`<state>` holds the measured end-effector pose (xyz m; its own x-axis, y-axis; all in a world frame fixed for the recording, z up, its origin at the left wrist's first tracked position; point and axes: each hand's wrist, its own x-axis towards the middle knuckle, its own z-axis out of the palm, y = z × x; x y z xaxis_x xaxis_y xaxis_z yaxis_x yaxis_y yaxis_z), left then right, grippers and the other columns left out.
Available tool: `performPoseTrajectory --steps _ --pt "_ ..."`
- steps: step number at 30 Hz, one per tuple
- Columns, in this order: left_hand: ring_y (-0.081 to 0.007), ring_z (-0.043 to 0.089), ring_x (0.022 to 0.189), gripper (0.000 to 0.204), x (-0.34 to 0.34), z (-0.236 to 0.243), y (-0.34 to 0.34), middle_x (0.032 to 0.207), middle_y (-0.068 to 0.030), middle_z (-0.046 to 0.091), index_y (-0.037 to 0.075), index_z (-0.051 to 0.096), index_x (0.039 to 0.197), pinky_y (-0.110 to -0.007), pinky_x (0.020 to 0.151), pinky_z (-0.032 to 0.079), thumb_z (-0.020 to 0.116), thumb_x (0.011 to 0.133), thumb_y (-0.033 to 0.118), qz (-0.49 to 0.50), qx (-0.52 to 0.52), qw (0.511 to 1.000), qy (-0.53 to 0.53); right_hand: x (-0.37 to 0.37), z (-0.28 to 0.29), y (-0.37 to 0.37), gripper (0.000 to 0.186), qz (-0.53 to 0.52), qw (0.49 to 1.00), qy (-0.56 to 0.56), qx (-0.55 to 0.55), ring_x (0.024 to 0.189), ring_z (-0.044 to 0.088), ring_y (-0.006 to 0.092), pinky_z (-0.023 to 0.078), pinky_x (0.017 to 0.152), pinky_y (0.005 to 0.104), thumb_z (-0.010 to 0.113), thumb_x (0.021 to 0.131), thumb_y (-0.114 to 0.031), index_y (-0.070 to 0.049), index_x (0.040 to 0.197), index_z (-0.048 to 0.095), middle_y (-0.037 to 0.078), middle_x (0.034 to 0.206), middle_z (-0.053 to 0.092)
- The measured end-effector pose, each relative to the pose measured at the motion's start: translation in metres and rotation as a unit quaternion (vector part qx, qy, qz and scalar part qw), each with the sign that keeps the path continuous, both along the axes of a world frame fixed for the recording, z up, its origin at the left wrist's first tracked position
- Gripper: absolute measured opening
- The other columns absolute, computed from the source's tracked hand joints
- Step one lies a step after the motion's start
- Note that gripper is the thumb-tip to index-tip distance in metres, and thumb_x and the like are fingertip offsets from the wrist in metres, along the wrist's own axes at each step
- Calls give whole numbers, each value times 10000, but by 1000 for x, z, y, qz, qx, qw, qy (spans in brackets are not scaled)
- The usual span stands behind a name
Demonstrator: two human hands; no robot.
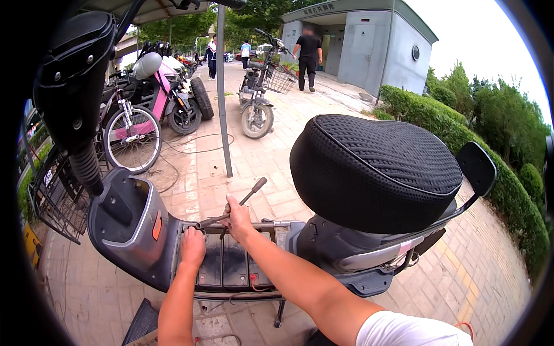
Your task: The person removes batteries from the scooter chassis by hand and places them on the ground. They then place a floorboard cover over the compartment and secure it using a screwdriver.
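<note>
An electric scooter stands side-on before me, its footboard cover off and a row of dark batteries (234, 262) showing in the floor bay. My right hand (238, 220) is closed around a dark metal socket wrench with crossing bars (251, 191), above the far edge of the bay. One bar of the wrench points left, its end close to the fingertips of my left hand (193, 245). The left fingers are curled together at the bay's front far corner; what they pinch, if anything, is hidden. A red terminal cap with a wire (253, 278) lies at the near side of the batteries.
The black padded seat (381, 173) rises at right; the grey front storage box (133, 222) is at left. A metal post (224, 92) stands beyond the scooter. Parked bikes (135, 135), another scooter (257, 104) and a walking person (309, 57) are farther off. A dark panel (141, 323) lies below.
</note>
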<state>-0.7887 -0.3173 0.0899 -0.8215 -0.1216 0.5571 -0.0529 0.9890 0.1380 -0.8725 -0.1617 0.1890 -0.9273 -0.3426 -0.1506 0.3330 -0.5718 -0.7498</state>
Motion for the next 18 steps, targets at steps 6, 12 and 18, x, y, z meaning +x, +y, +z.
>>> performPoseTrajectory --steps 6,12,18 --pt "-349 518 928 113 3 5 8 915 -146 518 24 606 808 -448 810 450 622 802 136 0 12 1000 -18 -1 -1 -1 408 -4 1000 4 -4 386 292 129 274 403 297 563 935 -316 -143 605 395 -20 496 327" --pt "-354 518 979 170 8 8 17 957 -157 543 17 654 854 -436 866 441 719 756 139 32 95 995 -24 0 -2 -3 395 -22 1000 6 -4 396 338 127 287 385 297 589 922 -310 -124 614 426 -5 532 383" --pt "-378 555 981 257 1 15 12 974 -197 594 4 673 841 -447 859 458 776 719 205 89 153 980 -91 6 2 -3 393 -12 1000 9 -1 392 335 127 290 384 295 587 921 -319 -121 616 439 -8 530 387"
